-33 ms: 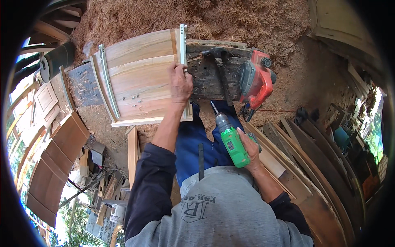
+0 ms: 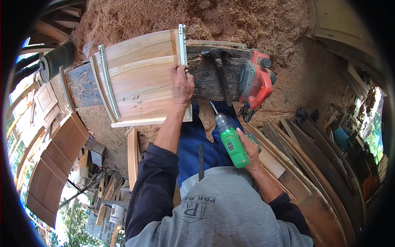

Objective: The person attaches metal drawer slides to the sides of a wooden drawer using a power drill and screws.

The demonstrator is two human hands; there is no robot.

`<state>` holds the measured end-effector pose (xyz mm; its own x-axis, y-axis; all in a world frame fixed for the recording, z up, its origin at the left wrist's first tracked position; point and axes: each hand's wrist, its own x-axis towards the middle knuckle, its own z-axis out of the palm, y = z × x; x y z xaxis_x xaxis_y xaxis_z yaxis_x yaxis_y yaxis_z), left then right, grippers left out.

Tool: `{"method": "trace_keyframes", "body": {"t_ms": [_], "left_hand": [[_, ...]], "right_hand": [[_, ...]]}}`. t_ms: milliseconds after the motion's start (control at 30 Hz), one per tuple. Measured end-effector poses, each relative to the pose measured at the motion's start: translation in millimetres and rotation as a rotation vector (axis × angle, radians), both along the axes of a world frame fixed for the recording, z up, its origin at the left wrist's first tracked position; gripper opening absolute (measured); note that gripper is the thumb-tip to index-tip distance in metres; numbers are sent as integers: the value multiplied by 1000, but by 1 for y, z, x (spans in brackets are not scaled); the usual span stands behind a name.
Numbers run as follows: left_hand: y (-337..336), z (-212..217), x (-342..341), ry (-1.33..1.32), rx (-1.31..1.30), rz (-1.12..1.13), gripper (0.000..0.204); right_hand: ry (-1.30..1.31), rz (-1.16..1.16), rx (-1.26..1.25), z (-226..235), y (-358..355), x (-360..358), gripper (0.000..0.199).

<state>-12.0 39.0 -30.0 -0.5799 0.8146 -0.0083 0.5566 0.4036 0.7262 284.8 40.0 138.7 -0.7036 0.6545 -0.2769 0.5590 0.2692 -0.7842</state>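
Observation:
A wooden drawer [image 2: 142,55] lies on the dark bench [image 2: 205,84], with a metal slide rail [image 2: 108,80] along its left side and another rail [image 2: 183,45] along its right. Several small screws [image 2: 135,99] are scattered on its panel. My left hand [image 2: 182,84] is closed at the right rail, fingers curled at the drawer's edge; what they pinch, if anything, is hidden. In my right hand [image 2: 249,149] is a green cordless drill [image 2: 233,144], held over my lap, its bit pointing up towards the bench.
A hammer [image 2: 223,76] and a red power planer [image 2: 258,82] lie on the bench to the right. Wood shavings [image 2: 247,20] cover the ground beyond. Long boards [image 2: 304,164] lean at the right, and a brown curved-looking panel [image 2: 57,164] stands at the left.
My left hand has shifted very slightly to the right along with its forearm. The drill and drawer look unmoved.

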Motion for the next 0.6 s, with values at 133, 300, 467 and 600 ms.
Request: {"method": "trace_keyframes", "body": {"t_ms": [133,300,467,600], "left_hand": [[1,-10,7,68,20,121,33],[-10,-20,1,247,-56,117,41],[-28,-18,-8,303,-173,-33,63],[-34,-14,-20,478,-265,-201,84]], "right_hand": [[33,-11,29,0,1,-5,80],[31,-17,83,-5,2,-2,78],[5,-25,13,2,7,-3,78],[36,-30,13,-4,1,-5,78]]}}
